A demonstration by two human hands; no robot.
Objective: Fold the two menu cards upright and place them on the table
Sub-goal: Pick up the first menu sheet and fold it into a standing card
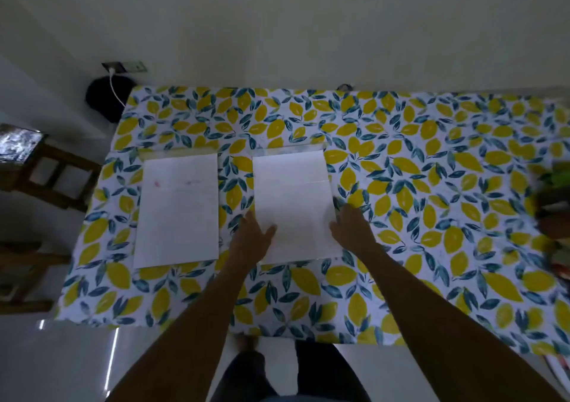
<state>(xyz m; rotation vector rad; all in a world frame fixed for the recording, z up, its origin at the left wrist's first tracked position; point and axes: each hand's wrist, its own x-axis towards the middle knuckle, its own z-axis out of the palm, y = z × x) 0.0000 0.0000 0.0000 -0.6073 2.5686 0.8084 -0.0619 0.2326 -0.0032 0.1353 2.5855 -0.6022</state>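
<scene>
we read this as home, likely dining corner. table (pixel 401 142) under lemon-print cloth, pushed against plain pale wall (pixel 277 25). wooden stool (pixel 46 173) at left, wall socket (pixel 123 67) with white cable (pixel 115 88) plugged in, glossy tile floor (pixel 61 364) below us.

Two white menu cards lie flat, side by side and apart, long edges toward the viewer. Left card (pixel 178 210): faint pink and grey smudges near its top. Right card (pixel 294 207): faint horizontal crease line across its upper part.
</scene>
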